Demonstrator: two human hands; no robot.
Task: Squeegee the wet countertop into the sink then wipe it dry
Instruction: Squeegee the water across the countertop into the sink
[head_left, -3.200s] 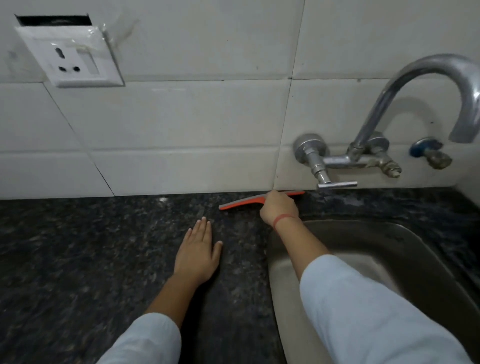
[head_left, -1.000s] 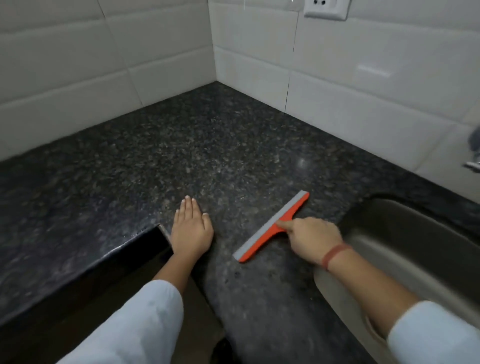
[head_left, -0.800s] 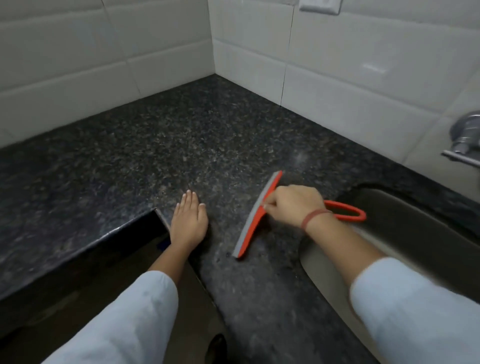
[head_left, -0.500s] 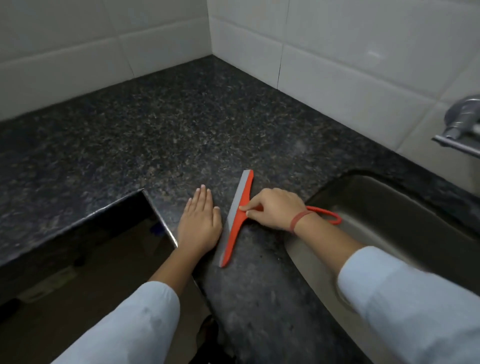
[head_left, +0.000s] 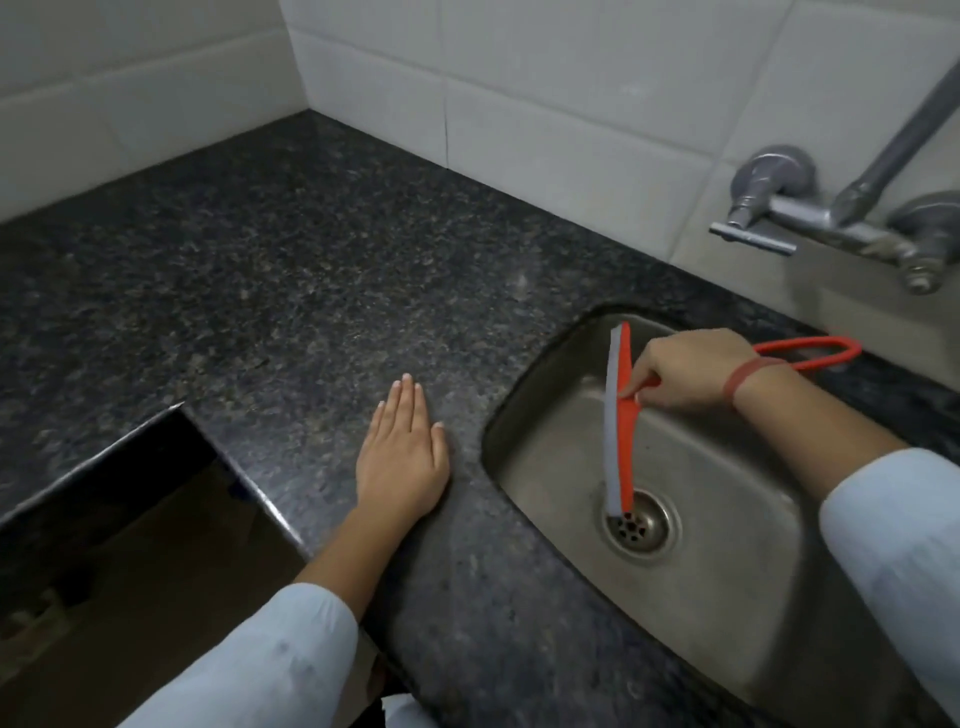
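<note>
My right hand (head_left: 691, 371) grips the orange squeegee (head_left: 621, 426) by its handle and holds it above the steel sink (head_left: 727, 597). Its grey rubber blade runs from the sink's far rim down to above the drain (head_left: 639, 527). The handle's orange loop sticks out behind my wrist. My left hand (head_left: 402, 457) lies flat with fingers together on the dark speckled granite countertop (head_left: 291, 280), just left of the sink's rim.
A wall tap (head_left: 841, 208) with a lever handle juts out over the sink's far right. White tiled walls meet in a corner at the back. The countertop has a notch cut in its front edge (head_left: 171, 415), with the floor below.
My right hand has swept the squeegee rightwards off the countertop and over the sink. My left hand has stayed flat on the counter. My view has swung to the right.
</note>
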